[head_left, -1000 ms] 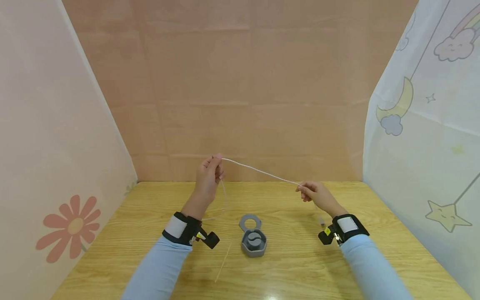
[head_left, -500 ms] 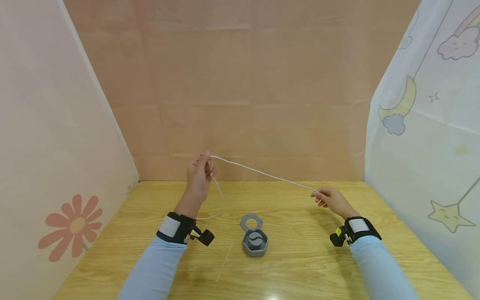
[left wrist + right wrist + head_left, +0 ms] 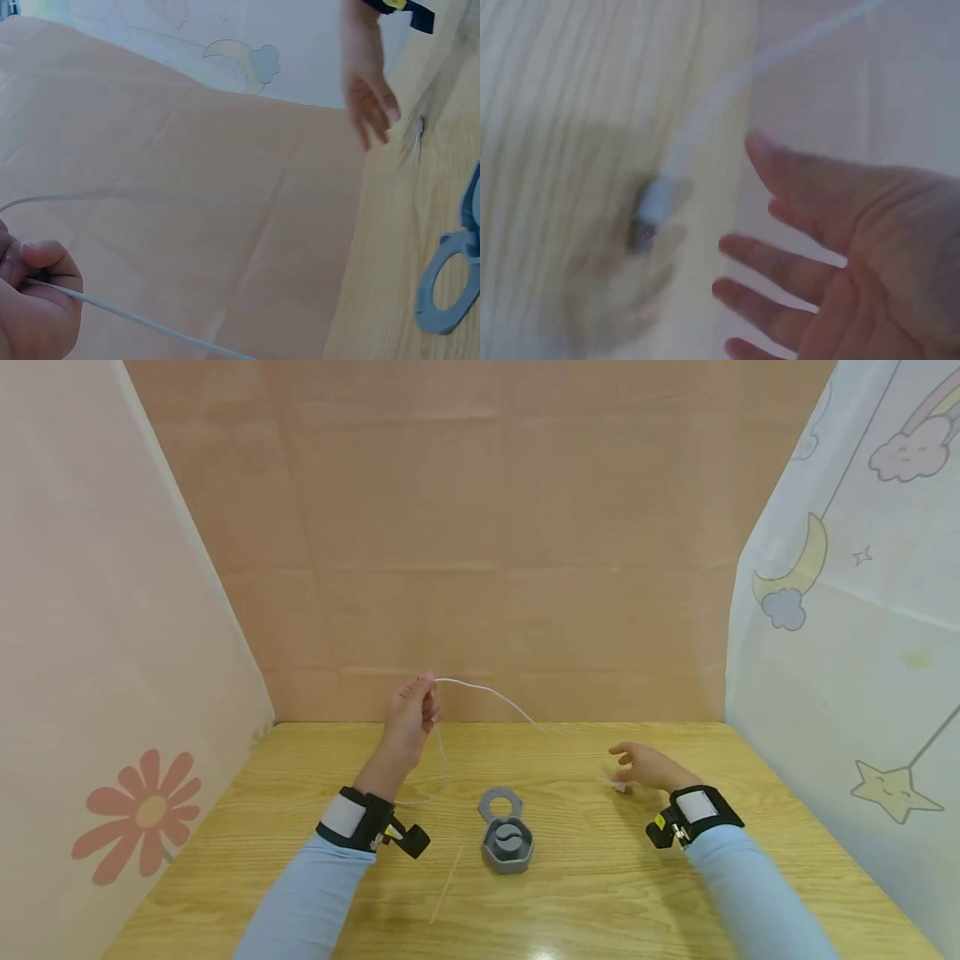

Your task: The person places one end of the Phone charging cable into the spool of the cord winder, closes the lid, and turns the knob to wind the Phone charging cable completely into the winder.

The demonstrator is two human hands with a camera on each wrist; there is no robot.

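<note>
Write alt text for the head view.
A left hand pinches a thin white cable above a wooden table; the open right hand hovers beside the cable's plug end. A grey holder sits between the forearms.

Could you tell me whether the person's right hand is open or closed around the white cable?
Open. The right hand has its fingers spread and holds nothing; the white cable and its plug end lie just beside it, while the left hand pinches the cable.

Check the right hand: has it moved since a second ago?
Yes. The right hand has dropped toward the table and opened, letting go of the white cable; it keeps its distance right of the grey holder.
</note>
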